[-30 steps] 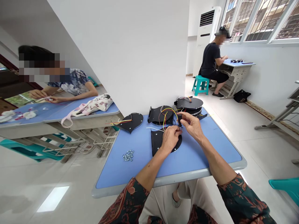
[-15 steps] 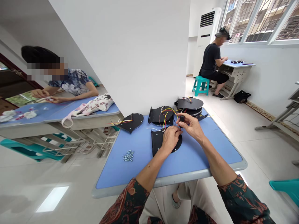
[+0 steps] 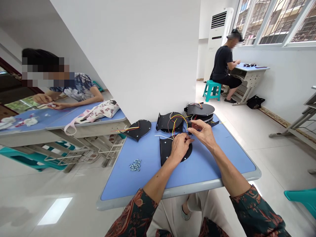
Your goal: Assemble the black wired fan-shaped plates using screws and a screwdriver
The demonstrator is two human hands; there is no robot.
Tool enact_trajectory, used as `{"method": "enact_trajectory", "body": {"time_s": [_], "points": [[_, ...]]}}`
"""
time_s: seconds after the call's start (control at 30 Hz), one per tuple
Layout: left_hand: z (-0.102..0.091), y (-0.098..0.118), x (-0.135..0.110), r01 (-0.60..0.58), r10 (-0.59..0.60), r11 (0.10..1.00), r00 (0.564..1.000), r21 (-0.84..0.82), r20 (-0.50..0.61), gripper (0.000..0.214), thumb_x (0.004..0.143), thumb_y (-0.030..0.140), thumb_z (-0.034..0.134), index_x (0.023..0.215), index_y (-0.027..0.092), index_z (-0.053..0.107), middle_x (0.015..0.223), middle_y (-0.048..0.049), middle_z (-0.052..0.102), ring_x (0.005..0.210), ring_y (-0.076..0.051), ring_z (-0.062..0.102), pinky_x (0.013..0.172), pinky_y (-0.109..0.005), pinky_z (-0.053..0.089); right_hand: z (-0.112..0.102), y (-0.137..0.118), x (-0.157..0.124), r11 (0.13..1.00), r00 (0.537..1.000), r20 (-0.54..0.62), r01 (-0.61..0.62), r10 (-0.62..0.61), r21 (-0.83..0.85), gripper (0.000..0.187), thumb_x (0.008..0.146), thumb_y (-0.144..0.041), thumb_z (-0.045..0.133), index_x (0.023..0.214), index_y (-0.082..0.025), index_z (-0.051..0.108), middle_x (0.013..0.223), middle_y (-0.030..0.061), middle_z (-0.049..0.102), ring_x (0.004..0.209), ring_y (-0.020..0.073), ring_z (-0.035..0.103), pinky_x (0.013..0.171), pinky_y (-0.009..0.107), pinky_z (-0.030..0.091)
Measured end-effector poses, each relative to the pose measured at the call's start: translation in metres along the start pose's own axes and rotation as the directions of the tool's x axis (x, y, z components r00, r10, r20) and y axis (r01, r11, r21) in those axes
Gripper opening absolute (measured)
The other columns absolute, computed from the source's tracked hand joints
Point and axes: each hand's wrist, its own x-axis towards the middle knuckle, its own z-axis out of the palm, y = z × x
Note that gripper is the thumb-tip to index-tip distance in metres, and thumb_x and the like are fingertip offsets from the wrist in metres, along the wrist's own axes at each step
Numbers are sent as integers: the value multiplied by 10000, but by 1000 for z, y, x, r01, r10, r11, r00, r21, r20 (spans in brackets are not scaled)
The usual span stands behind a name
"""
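Pinching together, the left hand (image 3: 179, 148) and right hand (image 3: 202, 132) apparently hold coloured wires (image 3: 174, 126) just above a black plate (image 3: 165, 153).

A black half-round plate (image 3: 166, 153) lies flat near the middle of the blue desk (image 3: 222, 161), under yellow, red and white wires (image 3: 178, 118) from a bracketed black plate (image 3: 163, 122) at the far edge. A small black part (image 3: 189, 130) sits among them (too small to identify). Stacked black discs (image 3: 200, 109) occupy the far right corner.
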Motion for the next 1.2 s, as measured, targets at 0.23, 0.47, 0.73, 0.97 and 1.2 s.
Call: {"method": "enact_trajectory", "body": {"time_s": [0.23,0.47,0.73,0.97,1.2], "points": [[-2,-5,-2,-106,106,994,993,-6,48,111,908,124,656,832,194,698,913,-25,714,924,-187,638,875,-310,477,-5,1,2,997,997,53,-65,63,34,254,807,-391,709,966,-196,748,881,42,716,786,191,633,758,339,540],[-2,-5,-4,-96,91,993,992,61,84,94,878,86,682,844,174,684,937,-50,694,945,-208,637,879,-330,496,-3,-11,0,999,992,115,-47,45,21,293,828,-372,703,1052,-188,746,844,21,686,787,177,626,760,313,530],[0,-3,-3,-128,112,980,987,152,112,68,916,150,672,853,174,664,951,-62,673,972,-229,623,878,-346,499,-1,-8,-2,998,999,53,8,-4,-62,191,828,-326,685,948,-196,758,843,36,739,773,197,654,781,340,539],[4,-4,-7,-192,174,949,980,248,93,56,966,159,602,916,175,621,1002,-77,660,978,-233,604,887,-354,499,-9,-8,1,986,990,-141,-5,29,169,270,827,-411,710,1001,-205,715,945,54,735,854,207,676,813,347,560],[3,6,-19,-244,243,919,969,310,44,203,999,70,447,986,192,609,995,-76,674,944,-224,606,898,-351,505,-16,2,9,963,959,-273,4,72,268,288,765,-417,771,949,-198,743,804,32,713,735,180,623,648,302,519]]}}
